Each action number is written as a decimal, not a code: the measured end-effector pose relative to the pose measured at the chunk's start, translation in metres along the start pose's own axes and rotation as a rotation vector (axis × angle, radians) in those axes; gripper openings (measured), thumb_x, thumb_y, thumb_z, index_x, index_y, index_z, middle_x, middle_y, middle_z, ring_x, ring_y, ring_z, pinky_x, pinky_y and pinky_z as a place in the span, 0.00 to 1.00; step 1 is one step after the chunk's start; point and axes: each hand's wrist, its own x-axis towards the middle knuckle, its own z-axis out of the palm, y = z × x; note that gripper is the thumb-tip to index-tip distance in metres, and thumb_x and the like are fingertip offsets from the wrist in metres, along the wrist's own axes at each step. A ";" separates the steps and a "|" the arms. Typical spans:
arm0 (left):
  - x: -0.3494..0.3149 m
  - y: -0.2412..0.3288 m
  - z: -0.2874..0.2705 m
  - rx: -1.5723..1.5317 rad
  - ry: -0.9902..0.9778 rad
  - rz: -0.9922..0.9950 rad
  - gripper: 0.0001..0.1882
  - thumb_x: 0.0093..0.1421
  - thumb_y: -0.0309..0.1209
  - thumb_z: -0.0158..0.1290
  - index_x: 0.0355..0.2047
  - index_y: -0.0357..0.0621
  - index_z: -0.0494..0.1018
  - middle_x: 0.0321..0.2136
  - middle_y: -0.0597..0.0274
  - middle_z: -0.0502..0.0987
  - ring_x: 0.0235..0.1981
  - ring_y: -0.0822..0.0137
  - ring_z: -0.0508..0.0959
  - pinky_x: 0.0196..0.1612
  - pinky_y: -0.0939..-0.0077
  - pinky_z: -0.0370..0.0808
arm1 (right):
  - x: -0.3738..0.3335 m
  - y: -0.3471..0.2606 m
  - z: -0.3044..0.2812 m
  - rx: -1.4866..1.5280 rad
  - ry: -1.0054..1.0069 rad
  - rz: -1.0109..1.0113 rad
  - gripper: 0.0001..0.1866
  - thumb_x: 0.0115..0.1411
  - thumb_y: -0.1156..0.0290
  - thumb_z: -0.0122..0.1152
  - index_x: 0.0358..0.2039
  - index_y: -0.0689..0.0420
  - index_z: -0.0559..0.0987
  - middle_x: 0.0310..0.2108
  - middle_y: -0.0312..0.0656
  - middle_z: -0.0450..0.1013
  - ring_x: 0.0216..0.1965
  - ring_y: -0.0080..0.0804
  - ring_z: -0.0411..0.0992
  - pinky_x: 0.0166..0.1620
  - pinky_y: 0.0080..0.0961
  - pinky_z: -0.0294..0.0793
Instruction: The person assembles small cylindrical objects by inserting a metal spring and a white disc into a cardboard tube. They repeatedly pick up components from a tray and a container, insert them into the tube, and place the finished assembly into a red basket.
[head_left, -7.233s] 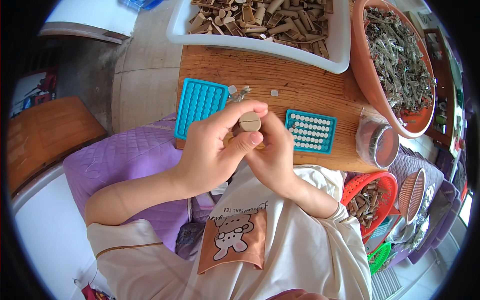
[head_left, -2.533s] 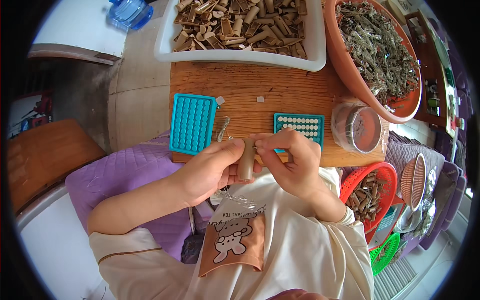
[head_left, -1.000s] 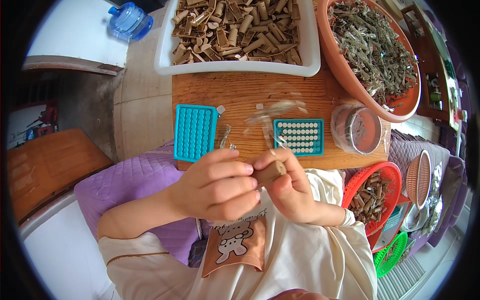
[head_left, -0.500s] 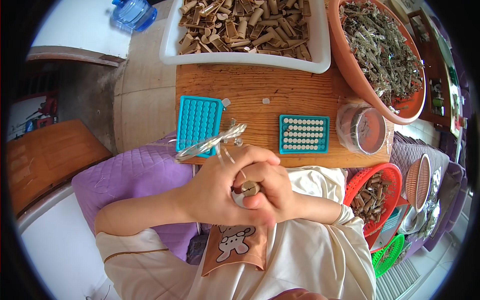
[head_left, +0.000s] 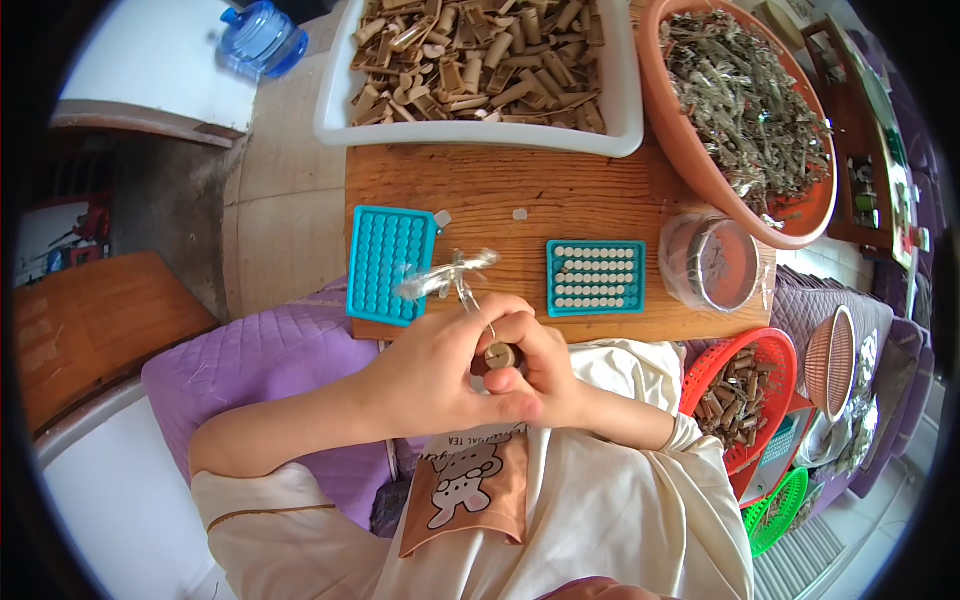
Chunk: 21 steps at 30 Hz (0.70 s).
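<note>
Left hand (head_left: 435, 375) and right hand (head_left: 550, 385) wrap a brown slotted cylinder (head_left: 501, 355) between them, near the counter (head_left: 600, 190); uneven squeezing might trap or tear the protruding clear plastic strands (head_left: 447, 276)

Brown cylinder (head_left: 502, 356) mostly hidden by fingers (head_left: 519, 329); clear strip (head_left: 450, 275) blurred.
</note>
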 end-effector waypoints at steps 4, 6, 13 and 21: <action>-0.004 -0.006 0.004 0.202 -0.152 0.012 0.40 0.43 0.49 0.57 0.50 0.40 0.55 0.46 0.48 0.62 0.44 0.55 0.68 0.44 0.67 0.68 | -0.021 -0.027 -0.060 -0.351 0.239 -0.002 0.20 0.54 0.54 0.51 0.30 0.61 0.68 0.25 0.41 0.67 0.26 0.28 0.65 0.30 0.21 0.63; -0.008 -0.004 0.005 0.263 -0.253 -0.044 0.34 0.47 0.46 0.53 0.49 0.39 0.57 0.48 0.49 0.61 0.46 0.52 0.65 0.48 0.66 0.65 | -0.051 -0.036 -0.110 -0.647 0.634 0.007 0.18 0.56 0.55 0.47 0.31 0.61 0.69 0.28 0.38 0.66 0.29 0.21 0.63 0.32 0.18 0.61; -0.008 -0.009 0.010 0.424 -0.255 0.138 0.23 0.48 0.36 0.53 0.40 0.37 0.61 0.38 0.52 0.67 0.38 0.54 0.71 0.40 0.66 0.69 | -0.217 -0.086 -0.248 -1.526 1.024 0.914 0.13 0.54 0.69 0.45 0.39 0.60 0.68 0.27 0.46 0.71 0.28 0.37 0.70 0.33 0.30 0.68; -0.005 -0.014 0.011 0.536 -0.408 0.014 0.24 0.47 0.37 0.54 0.43 0.38 0.63 0.43 0.53 0.66 0.45 0.57 0.67 0.46 0.67 0.65 | -0.148 -0.103 -0.245 -1.402 0.392 0.746 0.11 0.51 0.74 0.47 0.36 0.62 0.70 0.30 0.49 0.69 0.33 0.46 0.69 0.37 0.34 0.67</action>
